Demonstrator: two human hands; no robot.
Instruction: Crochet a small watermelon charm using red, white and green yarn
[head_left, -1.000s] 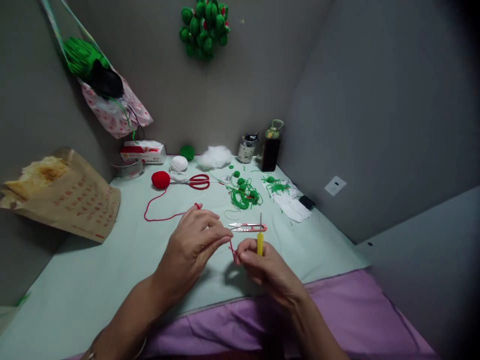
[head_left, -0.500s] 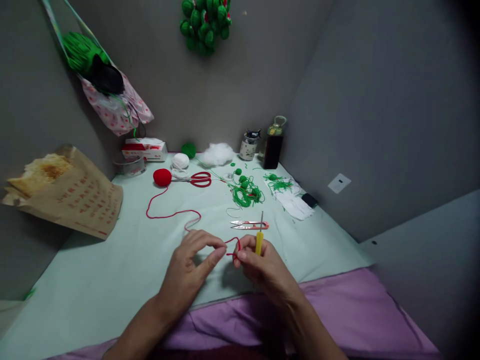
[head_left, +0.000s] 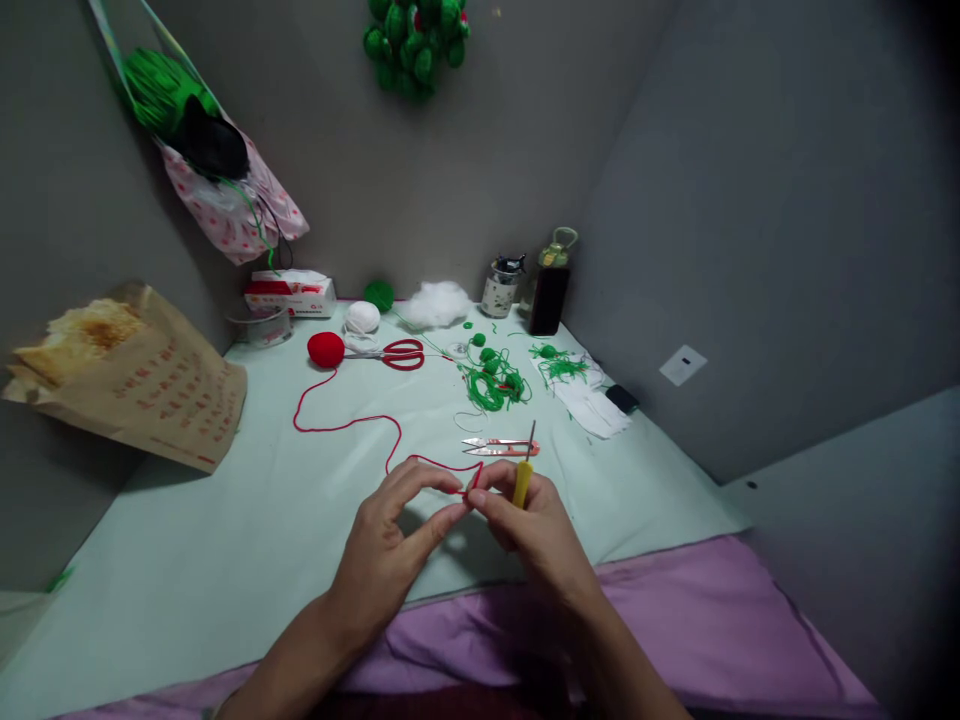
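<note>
Red yarn (head_left: pixel 351 425) runs from the red ball (head_left: pixel 326 350), loops over pale green cloth (head_left: pixel 225 540), ends btwn both hands' fingertips. L hand (head_left: pixel 386 540): thumb + index nearly closed at yarn end; can't tell how tight. R hand (head_left: pixel 529 510): pinching yarn w/ thumb + index, also gripping yellow handle of hook (head_left: pixel 523 482), metal shaft pointing up/away. Snips (head_left: pixel 501 447) lie just beyond R hand. Further back: green yarn bits (head_left: pixel 491 385), red-handled scissors (head_left: pixel 403 354) w/ blades by the red ball, white ball (head_left: pixel 362 318), green ball (head_left: pixel 379 295), white stuffing (head_left: pixel 437 304). Back R: pen pot (head_left: pixel 499 292), phone (head_left: pixel 549 300) upright against bottle (head_left: pixel 556 252). Far L: paper bag (head_left: pixel 165 390) w/ flatbread (head_left: pixel 86 340) sticking out.
</note>
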